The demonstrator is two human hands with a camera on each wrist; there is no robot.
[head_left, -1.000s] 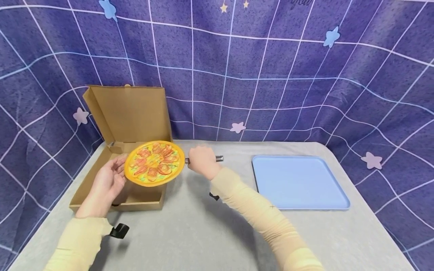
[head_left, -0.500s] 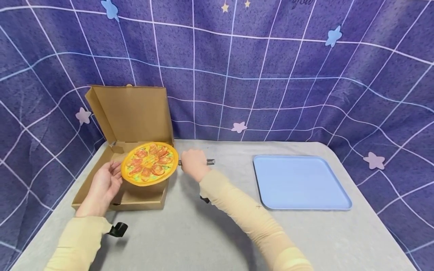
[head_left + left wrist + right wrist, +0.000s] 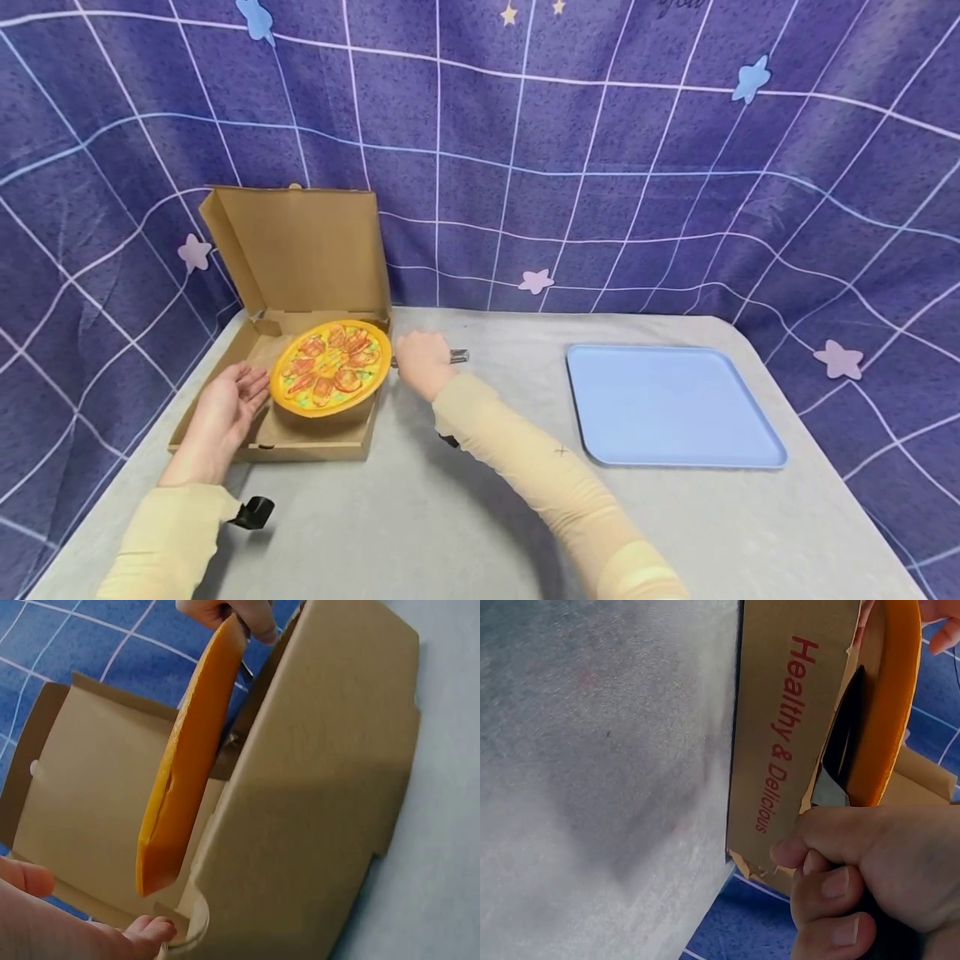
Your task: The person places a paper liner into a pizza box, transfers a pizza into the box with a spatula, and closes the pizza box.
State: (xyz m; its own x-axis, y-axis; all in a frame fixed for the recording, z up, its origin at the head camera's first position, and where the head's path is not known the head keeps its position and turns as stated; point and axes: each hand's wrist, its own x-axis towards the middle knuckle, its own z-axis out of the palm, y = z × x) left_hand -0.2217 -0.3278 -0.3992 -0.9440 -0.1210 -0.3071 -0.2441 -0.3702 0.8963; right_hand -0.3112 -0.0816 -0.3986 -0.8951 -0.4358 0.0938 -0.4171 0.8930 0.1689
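Note:
A toy pizza (image 3: 330, 368) with a yellow-orange rim is held tilted above the open cardboard pizza box (image 3: 311, 452). My right hand (image 3: 423, 364) grips the handle of a spatula (image 3: 460, 356), whose silver end sticks out past the fist. In the right wrist view the spatula's dark blade (image 3: 845, 724) lies under the pizza's thick orange edge (image 3: 896, 697). My left hand (image 3: 228, 402) is beside the pizza's left edge, palm up over the box's left part, fingers relaxed. From the left wrist view, a gap separates those fingers from the pizza's lower edge (image 3: 161, 862).
The box's lid (image 3: 311, 250) stands upright at the back, against a blue gridded curtain (image 3: 480, 200). A light blue tray (image 3: 675, 408) lies at the right on the grey table (image 3: 375, 533). Red lettering (image 3: 787, 735) runs along the box's side.
The right hand has moved left with spatula and pizza, bringing the pizza further over the box and slightly lower. The left hand has come away from the pizza's edge.

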